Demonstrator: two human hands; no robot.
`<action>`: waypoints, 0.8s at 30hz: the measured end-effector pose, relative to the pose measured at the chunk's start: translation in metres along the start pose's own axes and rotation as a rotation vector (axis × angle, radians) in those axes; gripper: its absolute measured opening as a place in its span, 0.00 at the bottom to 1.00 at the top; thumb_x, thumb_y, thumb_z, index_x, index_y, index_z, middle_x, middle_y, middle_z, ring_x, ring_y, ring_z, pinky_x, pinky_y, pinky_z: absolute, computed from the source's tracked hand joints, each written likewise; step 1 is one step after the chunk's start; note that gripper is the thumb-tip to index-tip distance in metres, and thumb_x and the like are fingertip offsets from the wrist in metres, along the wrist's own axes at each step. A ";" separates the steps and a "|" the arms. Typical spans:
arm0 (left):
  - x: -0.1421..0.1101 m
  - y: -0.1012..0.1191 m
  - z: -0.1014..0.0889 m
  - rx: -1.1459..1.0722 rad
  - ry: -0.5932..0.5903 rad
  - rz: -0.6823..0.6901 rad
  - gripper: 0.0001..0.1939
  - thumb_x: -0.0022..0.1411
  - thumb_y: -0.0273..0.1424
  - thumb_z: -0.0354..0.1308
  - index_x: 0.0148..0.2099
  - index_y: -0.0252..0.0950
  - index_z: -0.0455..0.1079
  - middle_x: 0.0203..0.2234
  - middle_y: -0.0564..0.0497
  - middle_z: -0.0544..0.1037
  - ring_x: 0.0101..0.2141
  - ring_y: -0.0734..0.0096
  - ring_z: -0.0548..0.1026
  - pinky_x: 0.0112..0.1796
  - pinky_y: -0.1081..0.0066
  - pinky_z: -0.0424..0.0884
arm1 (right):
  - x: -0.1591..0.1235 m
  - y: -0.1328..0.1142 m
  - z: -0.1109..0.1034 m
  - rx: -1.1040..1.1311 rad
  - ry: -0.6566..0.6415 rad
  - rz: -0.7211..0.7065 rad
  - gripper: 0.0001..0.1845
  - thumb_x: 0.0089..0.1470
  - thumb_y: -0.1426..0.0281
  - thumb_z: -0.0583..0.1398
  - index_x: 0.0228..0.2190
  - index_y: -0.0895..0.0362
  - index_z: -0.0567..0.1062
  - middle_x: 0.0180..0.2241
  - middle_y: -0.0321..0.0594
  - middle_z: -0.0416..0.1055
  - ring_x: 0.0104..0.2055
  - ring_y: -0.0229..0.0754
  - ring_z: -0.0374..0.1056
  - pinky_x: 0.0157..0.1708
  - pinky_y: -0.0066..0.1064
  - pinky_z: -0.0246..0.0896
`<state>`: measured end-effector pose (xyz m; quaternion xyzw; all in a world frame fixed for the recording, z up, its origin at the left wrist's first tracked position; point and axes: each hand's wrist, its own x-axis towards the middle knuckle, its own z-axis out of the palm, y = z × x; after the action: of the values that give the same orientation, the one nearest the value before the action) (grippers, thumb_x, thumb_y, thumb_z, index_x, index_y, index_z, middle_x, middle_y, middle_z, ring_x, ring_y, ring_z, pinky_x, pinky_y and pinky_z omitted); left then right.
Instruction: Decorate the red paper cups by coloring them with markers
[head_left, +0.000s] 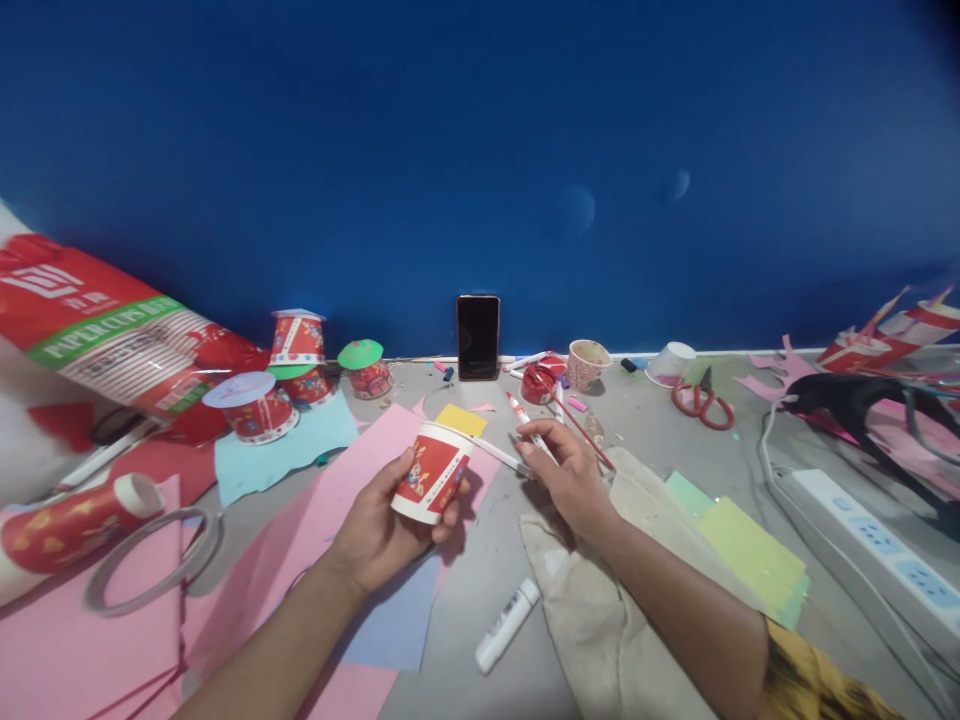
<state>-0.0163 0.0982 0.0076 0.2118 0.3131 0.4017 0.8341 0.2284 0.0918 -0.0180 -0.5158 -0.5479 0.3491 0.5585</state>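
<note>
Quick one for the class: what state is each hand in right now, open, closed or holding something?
Left hand: closed around a red-and-white paper cup.
Right hand: fingers closed, holding a red-tipped white pen.

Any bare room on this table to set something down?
Grey tabletop shows between the paper cup in the left hand and the white tube, bordered by the cloth. Another patch: between the scissors and green sheet. It's crowded at left with pink paper, tape roll and decorated cups, and beyond the right hand.
</note>
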 end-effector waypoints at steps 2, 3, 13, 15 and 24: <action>0.000 -0.002 -0.003 0.022 -0.111 -0.064 0.20 0.69 0.43 0.71 0.46 0.27 0.82 0.34 0.34 0.88 0.22 0.63 0.82 0.20 0.73 0.75 | -0.005 -0.004 -0.001 -0.008 -0.081 -0.078 0.13 0.62 0.57 0.67 0.42 0.51 0.83 0.38 0.40 0.82 0.38 0.45 0.76 0.40 0.35 0.72; 0.001 -0.003 -0.006 0.023 -0.161 -0.090 0.23 0.70 0.46 0.71 0.47 0.27 0.83 0.34 0.34 0.88 0.21 0.65 0.81 0.19 0.74 0.74 | -0.008 -0.006 -0.001 0.002 -0.122 -0.112 0.13 0.62 0.56 0.67 0.43 0.51 0.84 0.39 0.40 0.82 0.39 0.46 0.76 0.41 0.36 0.72; 0.001 -0.011 -0.001 0.214 -0.157 0.229 0.40 0.58 0.55 0.79 0.63 0.35 0.80 0.56 0.33 0.86 0.41 0.49 0.88 0.33 0.62 0.86 | -0.008 -0.011 0.010 0.112 -0.029 0.006 0.16 0.58 0.56 0.70 0.28 0.52 0.77 0.22 0.31 0.70 0.25 0.38 0.65 0.28 0.30 0.64; 0.000 -0.012 0.007 0.301 -0.019 0.406 0.40 0.51 0.39 0.86 0.64 0.42 0.80 0.64 0.39 0.82 0.52 0.48 0.85 0.42 0.63 0.86 | -0.006 -0.011 0.010 0.172 -0.035 0.083 0.19 0.56 0.52 0.71 0.28 0.52 0.76 0.20 0.28 0.66 0.21 0.36 0.60 0.23 0.28 0.59; -0.001 -0.010 0.008 0.353 0.164 0.424 0.25 0.52 0.42 0.84 0.48 0.35 0.84 0.40 0.43 0.88 0.38 0.56 0.84 0.35 0.66 0.82 | -0.015 -0.007 0.011 -0.006 -0.012 -0.059 0.11 0.62 0.58 0.67 0.35 0.52 0.81 0.28 0.35 0.76 0.29 0.41 0.70 0.32 0.32 0.68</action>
<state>-0.0060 0.0911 0.0075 0.3815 0.3933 0.5219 0.6537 0.2137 0.0780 -0.0162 -0.4989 -0.5672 0.3338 0.5639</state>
